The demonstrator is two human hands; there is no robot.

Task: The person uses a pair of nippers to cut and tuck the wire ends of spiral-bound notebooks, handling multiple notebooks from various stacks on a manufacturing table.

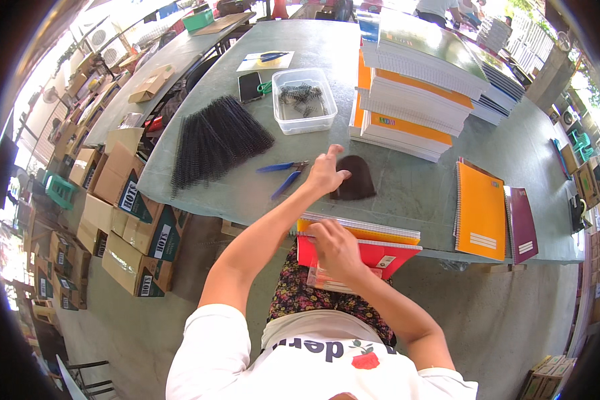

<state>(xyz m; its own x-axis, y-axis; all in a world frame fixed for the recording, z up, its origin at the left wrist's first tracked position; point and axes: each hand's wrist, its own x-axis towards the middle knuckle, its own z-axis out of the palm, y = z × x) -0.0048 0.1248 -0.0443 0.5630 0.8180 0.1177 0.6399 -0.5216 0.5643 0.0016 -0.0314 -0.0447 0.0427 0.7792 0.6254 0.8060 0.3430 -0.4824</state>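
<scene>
My left hand (328,172) reaches over the table, thumb and forefinger apart, nothing seen in it. It is beside a dark brown, round-topped flat piece (356,179) whose kind I cannot make out. Just left of that hand lie blue-handled pliers (288,175), their jaws by my wrist. My right hand (337,250) has its fingers curled over the top edge of a red spiral notebook (380,255), tilted at the table's near edge against my lap. Behind the red cover stands a yellow-orange notebook (387,233) with a white coil along its top.
Black binding coils (221,141) lie fanned at left. A clear plastic box (305,124) holds loose coils, beside a phone (250,87) and green-handled scissors (265,87). Tall notebook stacks (410,93) stand at back right. An orange notebook (480,210) and a maroon one (521,223) lie at right.
</scene>
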